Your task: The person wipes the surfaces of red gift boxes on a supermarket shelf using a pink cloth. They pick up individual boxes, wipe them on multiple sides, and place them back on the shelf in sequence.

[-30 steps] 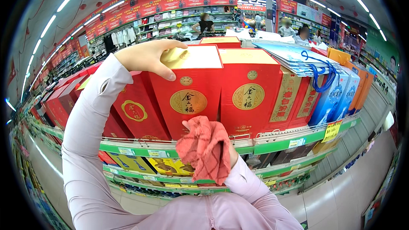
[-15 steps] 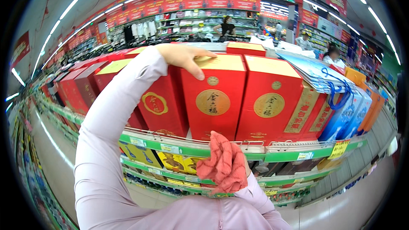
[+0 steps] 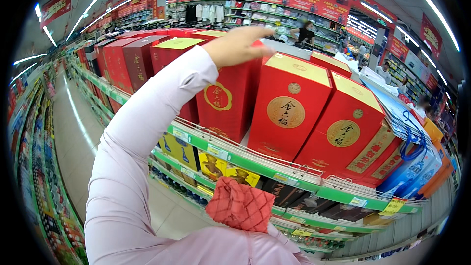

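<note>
My left hand point(image 3: 239, 46) is raised over the tops of tall red gift boxes, fingers stretched out and a little blurred, holding nothing. It is nearest the gap between a red box with a yellow-edged emblem point(image 3: 218, 96) and a red box with a round gold emblem point(image 3: 286, 112). A second gold-emblem red box point(image 3: 343, 133) leans close against that one's right side. Low in front of my body, a crumpled red cloth with dark crossed lines point(image 3: 241, 205) is gripped by my right hand, which the cloth mostly covers.
The boxes stand on a shelf with a green front edge point(image 3: 294, 180) and a low wire rail. Blue gift bags point(image 3: 392, 105) lie on boxes at the right. Lower shelves hold yellow boxes point(image 3: 212, 165). An aisle point(image 3: 76, 122) runs along the left. A person in black point(image 3: 305, 34) is farther back.
My left hand has lifted off the gold-topped box and hangs above the row. The view has turned leftward, so the boxes sit farther right and tilted. The cloth's folds have shifted.
</note>
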A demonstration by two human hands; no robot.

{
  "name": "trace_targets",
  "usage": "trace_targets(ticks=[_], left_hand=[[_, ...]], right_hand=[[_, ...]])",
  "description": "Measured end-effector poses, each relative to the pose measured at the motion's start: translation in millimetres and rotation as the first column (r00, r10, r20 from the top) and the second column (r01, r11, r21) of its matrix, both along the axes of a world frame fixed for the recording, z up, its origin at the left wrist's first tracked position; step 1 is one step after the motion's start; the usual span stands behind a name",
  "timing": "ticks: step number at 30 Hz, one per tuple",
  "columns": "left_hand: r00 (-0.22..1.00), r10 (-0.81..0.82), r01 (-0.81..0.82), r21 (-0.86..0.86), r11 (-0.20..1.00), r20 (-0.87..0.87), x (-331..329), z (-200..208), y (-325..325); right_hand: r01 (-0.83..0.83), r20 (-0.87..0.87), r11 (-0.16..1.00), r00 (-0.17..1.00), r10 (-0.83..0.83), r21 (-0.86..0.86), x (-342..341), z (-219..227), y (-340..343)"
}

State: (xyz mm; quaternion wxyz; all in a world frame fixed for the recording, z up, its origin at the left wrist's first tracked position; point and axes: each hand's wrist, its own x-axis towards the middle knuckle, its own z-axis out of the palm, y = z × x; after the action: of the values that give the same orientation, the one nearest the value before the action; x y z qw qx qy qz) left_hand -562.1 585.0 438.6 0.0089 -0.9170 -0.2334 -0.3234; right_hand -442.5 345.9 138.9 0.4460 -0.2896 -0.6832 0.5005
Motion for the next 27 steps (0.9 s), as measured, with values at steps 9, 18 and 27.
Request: trace_targets(ticks=[9, 18, 27], left_hand=[[0.963, 0.135, -0.092, -0.189, 0.978, 0.232, -103, -12, 63], [0.906, 0.111, -0.183, -0.14, 0.973, -0.409, -94, 17, 70], [0.842, -0.245, 0.119, -0.279, 0.953, -0.48, -129, 18, 138]], right_hand=[[0.079, -0.064, 0.995, 0.995, -0.083, -0.056, -57, -7, 27], [0.388, -0.125, 0.916, 0.909, -0.398, -0.099, -106, -2, 71], [0.829, -0.225, 0.492, 0.549, -0.805, 0.264, -98, 86, 101]])
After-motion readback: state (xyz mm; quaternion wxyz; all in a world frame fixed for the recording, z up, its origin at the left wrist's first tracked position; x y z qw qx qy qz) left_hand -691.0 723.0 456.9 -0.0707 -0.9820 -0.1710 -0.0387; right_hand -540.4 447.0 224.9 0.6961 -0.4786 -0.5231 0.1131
